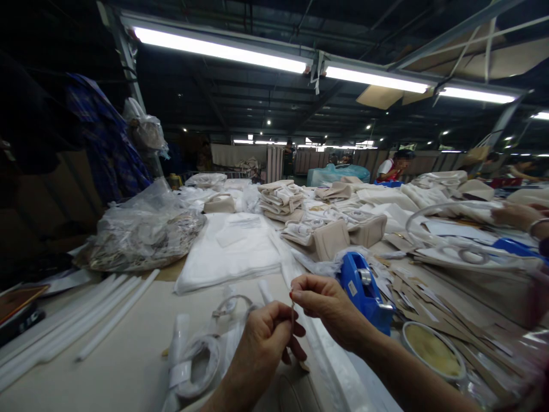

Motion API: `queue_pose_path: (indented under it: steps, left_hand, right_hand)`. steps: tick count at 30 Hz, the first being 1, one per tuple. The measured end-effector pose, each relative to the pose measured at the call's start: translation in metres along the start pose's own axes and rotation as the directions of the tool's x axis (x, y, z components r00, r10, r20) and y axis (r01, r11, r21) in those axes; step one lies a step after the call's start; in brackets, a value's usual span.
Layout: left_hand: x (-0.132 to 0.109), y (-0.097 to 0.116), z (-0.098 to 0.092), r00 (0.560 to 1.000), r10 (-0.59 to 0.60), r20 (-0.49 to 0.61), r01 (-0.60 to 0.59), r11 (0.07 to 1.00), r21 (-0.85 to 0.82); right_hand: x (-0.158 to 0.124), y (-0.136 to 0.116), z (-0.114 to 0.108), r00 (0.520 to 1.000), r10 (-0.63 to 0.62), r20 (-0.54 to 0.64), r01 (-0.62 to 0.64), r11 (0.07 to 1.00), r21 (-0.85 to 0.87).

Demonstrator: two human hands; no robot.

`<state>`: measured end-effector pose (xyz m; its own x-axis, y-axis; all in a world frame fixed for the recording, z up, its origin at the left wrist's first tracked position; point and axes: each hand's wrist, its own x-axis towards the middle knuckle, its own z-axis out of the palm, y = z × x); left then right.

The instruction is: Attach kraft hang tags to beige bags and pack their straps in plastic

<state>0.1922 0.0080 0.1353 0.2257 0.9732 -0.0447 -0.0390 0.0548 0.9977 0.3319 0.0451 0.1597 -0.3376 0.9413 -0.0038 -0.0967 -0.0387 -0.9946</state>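
My left hand (268,343) is closed, its thumb and fingers pinching a thin beige strap (293,320). Just above and to the right, my right hand (321,297) pinches the strap's upper end, where a small red spot shows at the fingertips. Below my hands, the strap's lower part and a small tan tab are partly hidden by my fingers. To the left of my left hand lies a rolled strap wrapped in white (199,363). Right behind my right hand stands a blue tape dispenser (360,286).
White tubes (120,315) lie at the left, near a clear plastic bag (146,234). Flat white bags (231,246) are stacked ahead, beside piled beige fabric bags (281,197). A round tub (433,350) and cardboard strips lie right. A co-worker's hand (517,216) holds a strap there.
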Motion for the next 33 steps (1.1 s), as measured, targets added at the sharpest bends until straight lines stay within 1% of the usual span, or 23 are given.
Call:
queue_pose_path:
  steps: [6, 13, 20, 24, 27, 29, 31, 33]
  left_hand:
    - [0.002, -0.008, 0.001, 1.0, -0.008, -0.009, 0.008, 1.0, 0.0]
    - [0.003, -0.01, 0.0, 1.0, 0.003, 0.006, -0.003, 1.0, -0.019]
    - [0.006, -0.016, 0.001, 0.999, -0.037, 0.014, 0.038, 0.999, -0.018]
    - [0.005, -0.016, 0.004, 0.997, -0.079, -0.017, 0.079, 0.997, -0.001]
    - [0.006, -0.013, 0.004, 0.996, -0.067, -0.052, 0.071, 0.995, 0.077]
    - [0.008, -0.011, 0.004, 0.996, -0.053, -0.074, 0.059, 0.994, 0.087]
    - [0.01, -0.009, 0.003, 0.992, -0.053, -0.11, 0.058, 0.998, 0.034]
    - [0.011, -0.01, 0.001, 0.985, -0.048, -0.163, 0.042, 0.998, -0.042]
  right_hand:
    - [0.0, 0.003, -0.001, 1.0, 0.021, -0.016, -0.021, 1.0, -0.006]
    - [0.001, 0.007, -0.003, 0.999, 0.037, -0.031, -0.037, 0.999, -0.003]
    - [0.003, 0.012, -0.003, 0.998, 0.054, -0.037, -0.054, 0.998, 0.021]
    - [0.003, 0.015, -0.001, 0.999, 0.051, -0.005, -0.05, 0.997, 0.055]
    - [0.003, 0.017, 0.001, 0.999, 0.006, 0.05, -0.01, 0.997, 0.082]
    - [0.003, 0.018, 0.002, 0.996, -0.065, 0.057, 0.061, 0.996, 0.063]
    - [0.002, 0.021, 0.003, 0.992, -0.114, 0.062, 0.111, 0.992, 0.058]
    - [-0.001, 0.025, 0.005, 0.991, -0.114, 0.074, 0.107, 0.99, 0.092]
